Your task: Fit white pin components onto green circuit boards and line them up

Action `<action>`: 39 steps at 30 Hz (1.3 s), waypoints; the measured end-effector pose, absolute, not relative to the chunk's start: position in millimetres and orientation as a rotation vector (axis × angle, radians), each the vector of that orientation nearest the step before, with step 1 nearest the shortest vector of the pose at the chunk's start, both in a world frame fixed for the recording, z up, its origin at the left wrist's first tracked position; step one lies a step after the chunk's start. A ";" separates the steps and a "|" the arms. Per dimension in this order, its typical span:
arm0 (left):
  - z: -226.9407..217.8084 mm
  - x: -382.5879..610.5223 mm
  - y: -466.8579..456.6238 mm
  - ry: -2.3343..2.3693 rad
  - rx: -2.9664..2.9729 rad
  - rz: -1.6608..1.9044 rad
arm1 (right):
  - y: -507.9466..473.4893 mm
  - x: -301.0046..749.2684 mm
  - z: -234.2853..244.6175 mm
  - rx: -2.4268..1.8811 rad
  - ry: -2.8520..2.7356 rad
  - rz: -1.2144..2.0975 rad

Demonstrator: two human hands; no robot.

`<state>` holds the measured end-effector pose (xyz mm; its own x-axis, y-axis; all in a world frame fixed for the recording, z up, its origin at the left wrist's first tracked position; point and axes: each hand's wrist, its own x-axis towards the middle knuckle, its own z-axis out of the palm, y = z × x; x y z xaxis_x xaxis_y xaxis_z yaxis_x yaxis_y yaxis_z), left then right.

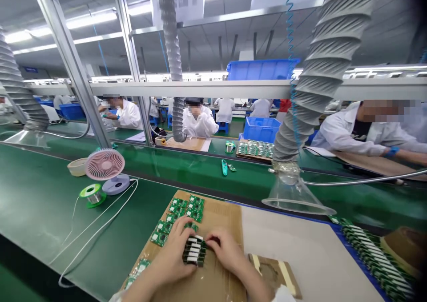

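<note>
My left hand (173, 257) and my right hand (225, 248) press in from both sides on a small stack of green circuit boards with white strips (194, 251). The stack stands on a brown cardboard sheet (222, 219), and my fingers hide part of it. More green circuit boards (187, 208) lie flat in loose rows on the cardboard, just beyond my hands. Another few boards (138, 268) sit at the sheet's near left edge, below my left wrist.
A spool of solder wire (93, 196) and a pink desk fan (105, 165) stand left on the green workbench. A fume funnel on a grey ribbed hose (293, 195) hangs right, above a white mat with rows of boards (376, 257). Co-workers in white coats sit across.
</note>
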<state>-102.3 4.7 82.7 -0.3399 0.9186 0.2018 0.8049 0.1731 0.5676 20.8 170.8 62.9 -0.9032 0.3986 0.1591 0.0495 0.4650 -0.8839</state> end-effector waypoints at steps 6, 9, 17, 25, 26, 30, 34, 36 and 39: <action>69.4 -105.2 3.7 2.163 1.631 0.823 | 164.9 20.2 55.9 -0.429 -2.139 1.753; 69.0 -105.0 3.3 2.185 1.602 0.873 | 144.2 20.8 53.5 -0.454 -2.022 1.956; 78.7 -104.4 3.7 2.214 1.521 1.005 | 130.9 31.0 37.1 -0.429 -1.974 2.064; 91.5 -109.8 16.4 2.187 1.555 1.066 | 136.9 30.8 31.6 -0.334 -1.870 2.084; 90.3 -107.6 15.1 2.184 1.560 1.074 | 137.3 33.2 34.8 -0.310 -1.881 2.090; 73.3 -92.0 2.1 2.185 1.509 1.100 | 142.6 38.0 41.7 -0.275 -1.953 2.135; 58.2 -76.0 -5.2 2.237 1.394 1.161 | 143.8 28.4 38.0 -0.318 -1.989 2.076; 57.6 -71.8 -3.9 2.231 1.375 1.165 | 138.9 22.0 36.1 -0.338 -2.010 2.023; 59.9 -70.9 -0.6 2.167 1.378 1.152 | 128.3 16.1 36.0 -0.368 -2.044 1.930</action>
<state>-70.9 -0.6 59.9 -0.4800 0.8655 0.1429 0.6027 0.2071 0.7706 16.1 128.3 36.0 -0.9205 0.3881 0.0446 -0.0223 0.0620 -0.9978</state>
